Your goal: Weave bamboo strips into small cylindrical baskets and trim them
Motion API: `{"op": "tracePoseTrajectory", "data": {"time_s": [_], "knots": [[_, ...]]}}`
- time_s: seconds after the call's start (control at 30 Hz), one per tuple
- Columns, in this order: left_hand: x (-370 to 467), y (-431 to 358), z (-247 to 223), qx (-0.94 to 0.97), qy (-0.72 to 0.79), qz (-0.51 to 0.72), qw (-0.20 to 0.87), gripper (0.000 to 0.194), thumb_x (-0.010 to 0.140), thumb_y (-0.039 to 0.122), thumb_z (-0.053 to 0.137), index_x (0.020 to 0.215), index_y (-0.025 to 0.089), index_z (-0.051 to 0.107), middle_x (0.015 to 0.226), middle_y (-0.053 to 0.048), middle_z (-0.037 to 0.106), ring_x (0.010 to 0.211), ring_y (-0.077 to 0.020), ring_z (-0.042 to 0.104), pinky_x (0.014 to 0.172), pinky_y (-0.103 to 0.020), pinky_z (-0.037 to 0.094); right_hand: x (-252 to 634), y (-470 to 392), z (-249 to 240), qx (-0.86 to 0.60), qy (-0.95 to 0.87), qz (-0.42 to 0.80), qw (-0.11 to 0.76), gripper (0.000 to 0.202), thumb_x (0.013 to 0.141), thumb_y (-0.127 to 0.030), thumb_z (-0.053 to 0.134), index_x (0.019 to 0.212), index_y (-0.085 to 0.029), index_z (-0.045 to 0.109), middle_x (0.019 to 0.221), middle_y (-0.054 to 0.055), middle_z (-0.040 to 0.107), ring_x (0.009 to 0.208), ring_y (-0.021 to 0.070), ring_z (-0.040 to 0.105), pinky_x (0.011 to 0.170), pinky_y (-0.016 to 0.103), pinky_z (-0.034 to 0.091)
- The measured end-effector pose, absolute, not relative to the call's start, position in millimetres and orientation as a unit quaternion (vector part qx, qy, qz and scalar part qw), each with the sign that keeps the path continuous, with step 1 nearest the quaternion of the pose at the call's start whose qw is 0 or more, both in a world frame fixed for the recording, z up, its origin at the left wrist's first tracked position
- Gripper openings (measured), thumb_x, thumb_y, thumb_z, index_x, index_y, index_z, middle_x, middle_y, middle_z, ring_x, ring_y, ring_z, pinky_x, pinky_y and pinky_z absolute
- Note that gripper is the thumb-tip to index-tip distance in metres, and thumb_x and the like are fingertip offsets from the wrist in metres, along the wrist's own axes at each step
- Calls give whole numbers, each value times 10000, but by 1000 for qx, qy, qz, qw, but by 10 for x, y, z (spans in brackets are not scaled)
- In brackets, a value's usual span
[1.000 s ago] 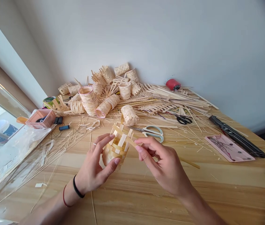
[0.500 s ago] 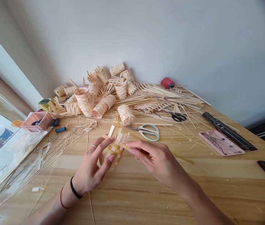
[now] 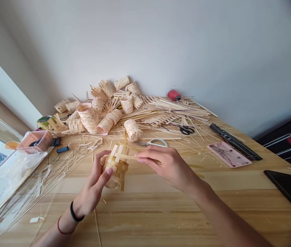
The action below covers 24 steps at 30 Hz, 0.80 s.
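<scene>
My left hand (image 3: 96, 181) is closed around the side of a small woven basket (image 3: 117, 169), thumb in front and fingers behind it. Loose upright strip ends stick out of the basket's top. Between thumb and fingertips, my right hand (image 3: 164, 163) pinches a flat pale bamboo strip (image 3: 128, 156), which runs left to the basket's upper edge. Partly hidden behind my right hand lie the light-handled scissors (image 3: 158, 141). Just beyond the basket, a finished-looking woven basket (image 3: 133, 129) lies on its side.
Several woven baskets (image 3: 87, 116) and many loose strips (image 3: 160, 106) pile up against the wall. Black scissors (image 3: 186, 130), a pink tray (image 3: 227, 154) with pins, a long black tool (image 3: 235, 141) and a red thread spool (image 3: 174, 95) lie right. A pink box (image 3: 36, 141) stands left.
The view has swung slightly right. My right hand has drawn away from the basket, with more strip now showing between them. My left hand has shifted its hold lower on the basket's side.
</scene>
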State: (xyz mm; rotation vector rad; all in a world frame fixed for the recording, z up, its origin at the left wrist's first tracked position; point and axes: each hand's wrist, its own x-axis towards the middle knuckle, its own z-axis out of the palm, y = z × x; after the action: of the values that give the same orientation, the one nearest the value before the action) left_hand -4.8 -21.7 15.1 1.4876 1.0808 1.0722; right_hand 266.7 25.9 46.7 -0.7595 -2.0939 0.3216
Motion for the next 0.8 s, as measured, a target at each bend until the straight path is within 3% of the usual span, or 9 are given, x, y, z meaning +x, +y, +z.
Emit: {"op": "tracePoseTrajectory", "data": {"time_s": [0.1,0.23,0.8], "knots": [[-58,-235,162,615,445,411,505,519,1043,481,650,1479,336,408,1354,-113,707,1148,-311,725,915,-451,624,2700,305,413,-288,-846,91,439,200,1083,-189,651,1096,-240,845,923,34,843,798,172,761,735,308,587],[-88,-262,163,622,434,384,526,499,1044,502,625,1466,329,424,1346,-115,701,1166,-318,700,956,-464,600,2770,297,397,-298,-837,56,455,208,1058,-170,685,1077,-280,861,922,28,863,788,185,764,774,358,566],[-174,-207,266,646,347,370,571,458,1013,463,672,1399,338,460,1240,-101,749,1042,-316,766,868,-459,624,2806,264,407,-275,-821,120,485,221,1043,-157,694,1060,-287,871,901,23,858,764,179,760,739,348,579]]}}
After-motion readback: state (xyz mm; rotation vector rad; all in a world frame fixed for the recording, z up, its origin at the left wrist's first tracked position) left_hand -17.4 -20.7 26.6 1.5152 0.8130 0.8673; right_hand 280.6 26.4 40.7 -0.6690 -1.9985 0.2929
